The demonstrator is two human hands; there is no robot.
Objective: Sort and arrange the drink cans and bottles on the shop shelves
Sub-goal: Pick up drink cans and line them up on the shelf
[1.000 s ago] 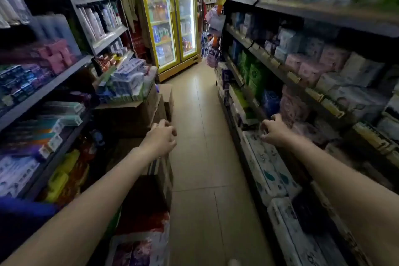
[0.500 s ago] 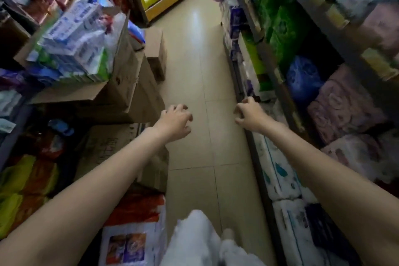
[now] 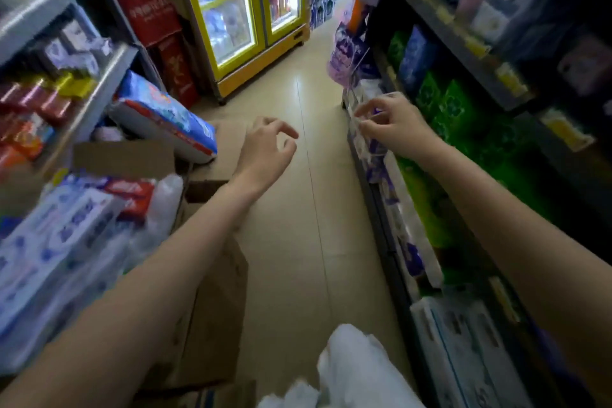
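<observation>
The drinks fridge [image 3: 245, 7] stands well ahead at the aisle's end, bottles upright inside, straight beyond both hands. Left hand [image 3: 265, 149] and right hand [image 3: 394, 126] hang empty, fingers loosely curled, neither clearly nearer.

1. Shelves [image 3: 63, 99] are standing on the left, shelves [image 3: 463, 46] on the right, the floor [image 3: 298, 209] running between them.
2. Cardboard boxes [image 3: 215, 291] are sitting on the floor beside the left shelves.
3. A drinks fridge [image 3: 245, 10] is standing at the aisle's far end.
</observation>
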